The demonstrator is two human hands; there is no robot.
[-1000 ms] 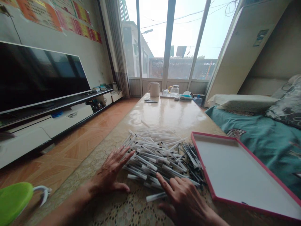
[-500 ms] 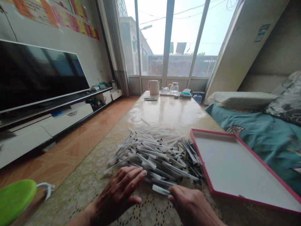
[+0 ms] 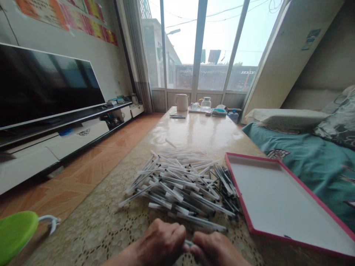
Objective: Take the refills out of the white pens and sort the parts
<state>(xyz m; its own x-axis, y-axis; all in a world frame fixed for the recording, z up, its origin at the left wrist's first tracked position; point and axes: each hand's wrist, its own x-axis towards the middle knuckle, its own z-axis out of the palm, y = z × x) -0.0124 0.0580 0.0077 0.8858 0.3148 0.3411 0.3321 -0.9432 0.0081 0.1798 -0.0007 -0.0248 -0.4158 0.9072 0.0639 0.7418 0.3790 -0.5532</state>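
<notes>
At the near part of the table, my left hand (image 3: 163, 240) and my right hand (image 3: 213, 248) are both closed, almost touching. Between their fingertips shows a short piece of a pen (image 3: 189, 242); most of it is hidden in the hands. Just beyond them lies a heaped pile of clear-barrelled pens (image 3: 177, 184), with whitish caps and dark ends, pointing in many directions. One pen (image 3: 199, 222) lies at the near edge of the pile. Thin dark refills (image 3: 226, 184) are bunched at the pile's right side.
To the right, a shallow white tray with a pink rim (image 3: 240, 199) stands on the patterned table (image 3: 91, 210). A jug (image 3: 181, 102) and a glass pot (image 3: 205, 104) stand at the far end. A green stool (image 3: 18, 231) is at left, a teal-covered couch (image 3: 307, 155) at right.
My left hand has left the pile's near edge, moved right and closed. My right hand has drawn back towards me with the pen, and both hands are together on it.
</notes>
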